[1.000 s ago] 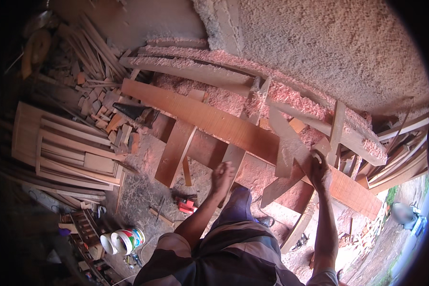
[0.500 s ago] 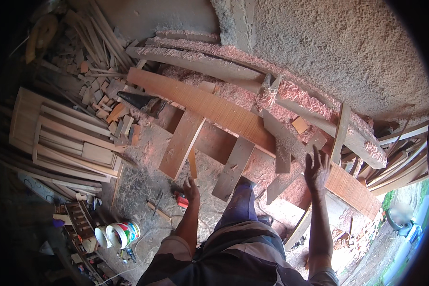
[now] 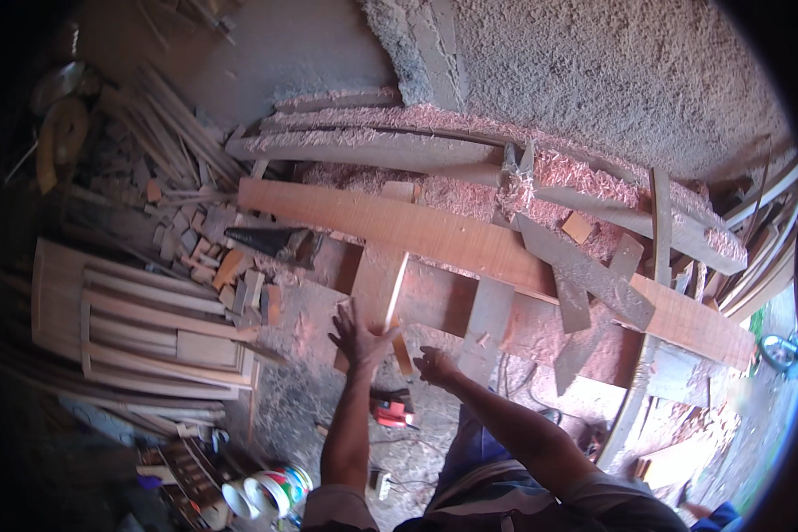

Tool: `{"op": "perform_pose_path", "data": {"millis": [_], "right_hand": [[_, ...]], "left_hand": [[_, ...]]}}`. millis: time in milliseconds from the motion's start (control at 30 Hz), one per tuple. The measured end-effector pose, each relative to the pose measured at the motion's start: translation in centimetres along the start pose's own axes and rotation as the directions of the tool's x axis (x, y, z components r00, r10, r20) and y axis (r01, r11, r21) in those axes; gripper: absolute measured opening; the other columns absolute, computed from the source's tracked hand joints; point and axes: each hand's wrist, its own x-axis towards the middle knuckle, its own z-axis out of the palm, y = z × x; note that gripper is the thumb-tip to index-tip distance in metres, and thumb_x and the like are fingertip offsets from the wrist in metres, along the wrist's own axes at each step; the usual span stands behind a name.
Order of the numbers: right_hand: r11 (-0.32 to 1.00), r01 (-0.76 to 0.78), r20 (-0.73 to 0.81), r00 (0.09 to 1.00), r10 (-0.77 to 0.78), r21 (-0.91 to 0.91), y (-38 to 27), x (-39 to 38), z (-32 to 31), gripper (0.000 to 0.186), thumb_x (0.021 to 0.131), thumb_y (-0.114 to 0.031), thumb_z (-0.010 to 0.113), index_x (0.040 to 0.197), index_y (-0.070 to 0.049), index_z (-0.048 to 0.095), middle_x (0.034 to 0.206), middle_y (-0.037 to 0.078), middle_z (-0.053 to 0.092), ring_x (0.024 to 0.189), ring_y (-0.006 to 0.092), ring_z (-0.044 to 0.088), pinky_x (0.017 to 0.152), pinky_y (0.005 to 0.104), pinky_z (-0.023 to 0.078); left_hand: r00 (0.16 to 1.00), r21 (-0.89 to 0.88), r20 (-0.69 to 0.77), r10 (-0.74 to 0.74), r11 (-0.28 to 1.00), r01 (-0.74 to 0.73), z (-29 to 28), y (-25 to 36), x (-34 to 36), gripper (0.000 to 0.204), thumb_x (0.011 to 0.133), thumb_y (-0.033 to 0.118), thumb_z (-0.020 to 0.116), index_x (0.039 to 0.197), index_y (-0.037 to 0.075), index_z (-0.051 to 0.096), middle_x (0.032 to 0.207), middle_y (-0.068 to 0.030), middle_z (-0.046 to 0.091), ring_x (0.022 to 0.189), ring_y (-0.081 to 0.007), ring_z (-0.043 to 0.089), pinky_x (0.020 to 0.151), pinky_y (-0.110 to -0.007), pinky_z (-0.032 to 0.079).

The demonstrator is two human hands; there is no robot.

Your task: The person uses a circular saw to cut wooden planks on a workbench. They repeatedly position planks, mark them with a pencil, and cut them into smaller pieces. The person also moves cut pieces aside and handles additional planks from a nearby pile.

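My left hand [image 3: 361, 344] is open, its fingers spread over the near end of a pale short board [image 3: 381, 275]. Whether it touches that board I cannot tell. My right hand [image 3: 437, 366] is close by, between the pale board and a second short board [image 3: 488, 321]. Its fingers are loosely bent and apart, with nothing visible in them. A long reddish plank [image 3: 390, 220] lies across the bench, over the far ends of the short boards. On its right part rests a joined piece of crossed grey boards [image 3: 585, 270]. A narrow wood strip [image 3: 402, 353] stands between my hands.
A handsaw [image 3: 270, 241] lies left of the plank, beside heaped offcuts [image 3: 226, 266]. Panelled wooden frames [image 3: 151, 319] lean at the left. A red power tool [image 3: 392, 413] and white buckets [image 3: 275, 492] are on the floor. Pink shavings cover beams [image 3: 381, 151] along the wall.
My right hand has left the plank's right part and come across to the middle. My left hand has moved forward to the pale board, fingers now spread. The view has shifted.
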Motion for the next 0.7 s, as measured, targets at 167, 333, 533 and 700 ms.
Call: {"op": "perform_pose_path", "data": {"millis": [167, 333, 533, 700], "right_hand": [[0.986, 0.134, -0.163, 0.975, -0.150, -0.104, -1.9, 3.5, 5.3, 0.037, 0.095, -0.036, 0.063, 0.108, -0.002, 0.069, 0.095, 0.025, 0.074, 0.096, 0.0414, 0.071, 0.083, 0.0529, 0.055], [0.983, -0.038, -0.053, 0.997, 0.048, 0.181, 0.0, 3.4, 7.5, 0.031, 0.094, -0.035, 0.065, 0.091, -0.005, 0.074, 0.082, 0.016, 0.074, 0.079, 0.0291, 0.075, 0.071, 0.0448, 0.057], [0.696, 0.458, 0.662, 0.749, 0.034, -0.554, 8.7, -7.5, 16.6, 0.022, 0.086, -0.030, 0.064, 0.090, -0.012, 0.075, 0.077, 0.011, 0.072, 0.077, 0.0280, 0.073, 0.071, 0.0463, 0.056], [0.877, 0.315, 0.842, 0.513, 0.165, -0.364, 11.3, -9.8, 18.4, 0.024, 0.083, -0.030, 0.071, 0.081, -0.006, 0.077, 0.071, 0.013, 0.071, 0.064, 0.0294, 0.069, 0.062, 0.0446, 0.055]], "left_hand": [[0.986, -0.072, -0.065, 0.151, 0.985, -0.156, 1.8, 0.0, 4.0, 0.123, 0.063, 0.062, 0.087, 0.161, 0.013, 0.030, 0.152, -0.0286, 0.039, 0.139, -0.0485, 0.038, 0.109, -0.066, 0.032], [0.963, -0.059, -0.137, 0.233, 0.968, -0.242, 1.6, -1.0, 3.4, 0.116, 0.064, 0.053, 0.089, 0.158, 0.011, 0.035, 0.148, -0.0283, 0.043, 0.133, -0.0482, 0.043, 0.106, -0.062, 0.035], [0.989, -0.125, -0.098, 0.112, 0.984, -0.124, 0.4, 0.0, 3.9, 0.110, 0.065, 0.052, 0.089, 0.158, 0.023, 0.037, 0.153, -0.0291, 0.038, 0.137, -0.0493, 0.040, 0.109, -0.067, 0.032], [0.994, -0.176, -0.062, 0.094, 0.979, -0.103, 2.3, -1.3, 3.7, 0.112, 0.068, 0.058, 0.088, 0.159, 0.020, 0.035, 0.156, -0.0283, 0.036, 0.142, -0.0506, 0.034, 0.111, -0.069, 0.029]]}}
